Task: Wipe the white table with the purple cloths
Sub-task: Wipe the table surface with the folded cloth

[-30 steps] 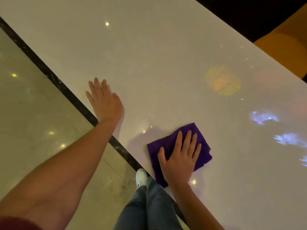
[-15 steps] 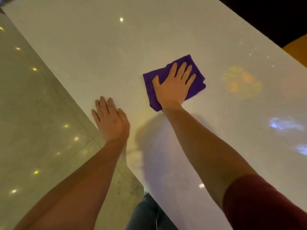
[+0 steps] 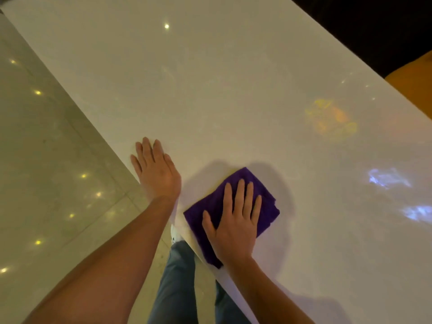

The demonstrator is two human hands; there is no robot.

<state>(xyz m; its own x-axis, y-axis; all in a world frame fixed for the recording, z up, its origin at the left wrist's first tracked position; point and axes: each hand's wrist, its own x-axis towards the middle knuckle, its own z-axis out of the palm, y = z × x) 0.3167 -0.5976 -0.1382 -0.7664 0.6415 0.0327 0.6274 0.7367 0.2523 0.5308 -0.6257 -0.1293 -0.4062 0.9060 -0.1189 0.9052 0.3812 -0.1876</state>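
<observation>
Right hand (image 3: 233, 225), fingers spread, presses the folded purple cloth (image 3: 261, 195) flat at the glossy white table's (image 3: 210, 90) near edge. Left hand (image 3: 156, 169), open and empty, braces alongside. Maintain even pressure; overlap strokes.

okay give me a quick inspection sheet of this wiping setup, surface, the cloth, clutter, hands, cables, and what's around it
Surface: white table, glossy, with coloured light patches on its right part; no spills or crumbs can be made out.
Job's things: one purple cloth, folded, lying flat near the table's near edge; only one cloth is in view.
Clutter: nothing seen.
Hands: right hand pressed flat on the cloth, fingers spread; left hand flat on the bare table by the edge, holding nothing.
Cables: nothing seen.
Surroundings: shiny tiled floor to the left, reflecting small lights; the person's jeans and a white shoe below the table edge; an orange seat beyond the far right side.
</observation>
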